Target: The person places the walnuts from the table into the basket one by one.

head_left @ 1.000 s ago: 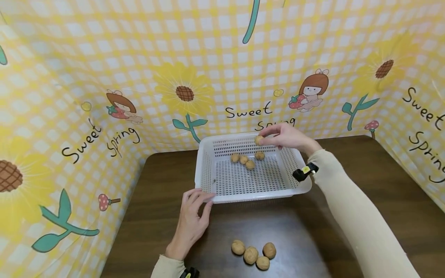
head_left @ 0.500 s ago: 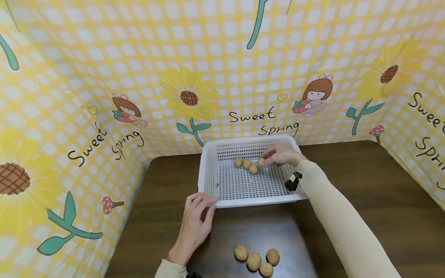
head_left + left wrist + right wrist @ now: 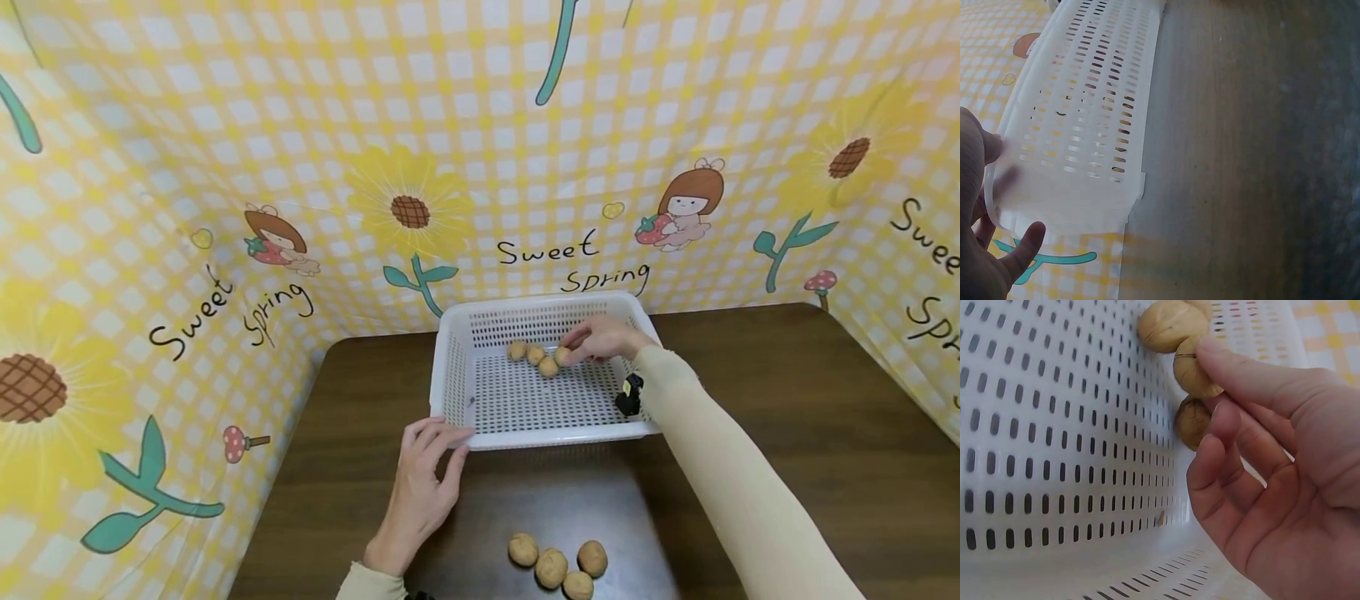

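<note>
Head view took in the table (image 3: pixel 360 392) from its near side, where four loose walnuts (image 3: pixel 551 567) lay close together, nearer to the left hand (image 3: pixel 420 492) than to the right. Just beyond, that left hand gripped the white basket (image 3: pixel 555 435) at its near left corner, thumb and fingers closed about the rim. Farther on, inside the basket, the right hand (image 3: pixel 606 337) reached in from the right, and the pinched walnut (image 3: pixel 562 357) sat at the tips of its thumb and finger, on the left of the hand, low over the perforated floor. That nut was too round to give a clear long axis, so its place at those fingertips seemed to matter most; the right hand was far the nearer to it. Three more nuts (image 3: pixel 536 355) lay just to its left. Left wrist view alone gave the basket's outer wall, a finger's shadow showing through. Right wrist view picked out a darker walnut (image 3: pixel 1192 422) just beside the pinched one, which the head view did not separate; whether the pinched nut touched the floor could not be told. Behind everything hung a checked cloth (image 3: pixel 480 167).
</note>
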Tool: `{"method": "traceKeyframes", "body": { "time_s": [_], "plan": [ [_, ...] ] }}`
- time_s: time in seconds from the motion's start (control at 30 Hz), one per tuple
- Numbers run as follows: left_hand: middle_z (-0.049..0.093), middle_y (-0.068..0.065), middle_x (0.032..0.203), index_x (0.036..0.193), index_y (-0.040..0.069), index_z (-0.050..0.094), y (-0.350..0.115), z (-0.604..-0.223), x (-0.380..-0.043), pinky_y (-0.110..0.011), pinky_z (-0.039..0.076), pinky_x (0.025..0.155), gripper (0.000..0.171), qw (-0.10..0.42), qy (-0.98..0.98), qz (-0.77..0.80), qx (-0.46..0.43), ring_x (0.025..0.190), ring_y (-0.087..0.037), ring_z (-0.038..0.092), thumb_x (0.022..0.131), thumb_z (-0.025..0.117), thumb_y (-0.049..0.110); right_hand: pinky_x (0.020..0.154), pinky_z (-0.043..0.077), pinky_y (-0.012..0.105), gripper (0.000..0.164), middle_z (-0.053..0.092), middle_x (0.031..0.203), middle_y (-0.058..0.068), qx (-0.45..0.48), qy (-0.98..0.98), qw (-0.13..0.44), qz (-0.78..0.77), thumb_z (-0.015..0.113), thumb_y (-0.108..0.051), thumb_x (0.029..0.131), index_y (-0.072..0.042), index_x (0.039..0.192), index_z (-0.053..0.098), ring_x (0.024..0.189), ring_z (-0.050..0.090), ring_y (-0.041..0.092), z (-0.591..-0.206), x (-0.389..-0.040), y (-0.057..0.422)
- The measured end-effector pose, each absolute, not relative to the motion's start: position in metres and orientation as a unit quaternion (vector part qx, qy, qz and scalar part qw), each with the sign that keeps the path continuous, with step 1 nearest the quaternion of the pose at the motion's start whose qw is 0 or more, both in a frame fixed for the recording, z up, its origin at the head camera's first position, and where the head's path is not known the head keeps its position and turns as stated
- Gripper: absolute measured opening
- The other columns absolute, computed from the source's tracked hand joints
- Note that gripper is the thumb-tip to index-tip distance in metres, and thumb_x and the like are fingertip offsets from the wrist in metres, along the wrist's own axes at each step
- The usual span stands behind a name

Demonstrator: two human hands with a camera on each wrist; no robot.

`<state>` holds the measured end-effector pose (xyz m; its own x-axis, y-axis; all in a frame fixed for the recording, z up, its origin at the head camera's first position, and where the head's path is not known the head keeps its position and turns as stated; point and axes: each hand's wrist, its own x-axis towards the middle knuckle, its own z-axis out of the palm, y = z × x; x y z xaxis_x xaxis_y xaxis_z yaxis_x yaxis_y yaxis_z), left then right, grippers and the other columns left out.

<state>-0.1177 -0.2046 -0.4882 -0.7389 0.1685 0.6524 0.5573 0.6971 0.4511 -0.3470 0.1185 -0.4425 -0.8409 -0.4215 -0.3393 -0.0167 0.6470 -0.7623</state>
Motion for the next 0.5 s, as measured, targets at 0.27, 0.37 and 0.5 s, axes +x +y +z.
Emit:
{"method": "traceKeyframes", "body": {
  "time_s": [0.27,0.37,0.5],
  "plan": [
    [0.075,-0.001,0.11,0.113,0.016,0.079,-0.204,-0.4923,-0.1176,-0.045,0.042,0.11,0.023,0.308,-0.868,-0.327,-0.213,0.124,-0.035,0.058,0.094,0.076,0.004,0.062,0.048,0.029,0.041,0.076,0.128,0.012,-0.128,0.872,0.254,-0.398,0.084,-0.017,0.091,-0.008,0.129,0.074,0.068,0.055,0.014,-0.4442,-0.3444,0.1141],
    [0.075,-0.001,0.11,0.114,0.016,0.079,-0.2042,-0.4912,-0.1173,-0.044,0.041,0.111,0.022,0.303,-0.87,-0.328,-0.211,0.125,-0.034,0.058,0.095,0.075,0.006,0.062,0.047,0.028,0.037,0.077,0.125,0.012,-0.127,0.87,0.257,-0.401,0.082,-0.013,0.091,-0.006,0.127,0.075,0.072,0.058,0.015,-0.4447,-0.3449,0.1126],
    [0.075,-0.002,0.111,0.114,0.016,0.079,-0.2039,-0.4895,-0.1169,-0.044,0.041,0.111,0.02,0.293,-0.874,-0.329,-0.204,0.127,-0.033,0.057,0.097,0.074,0.008,0.063,0.048,0.029,0.037,0.078,0.122,0.012,-0.125,0.867,0.262,-0.405,0.083,-0.013,0.091,-0.005,0.126,0.074,0.074,0.06,0.016,-0.4452,-0.3459,0.1124]
  ]
}}
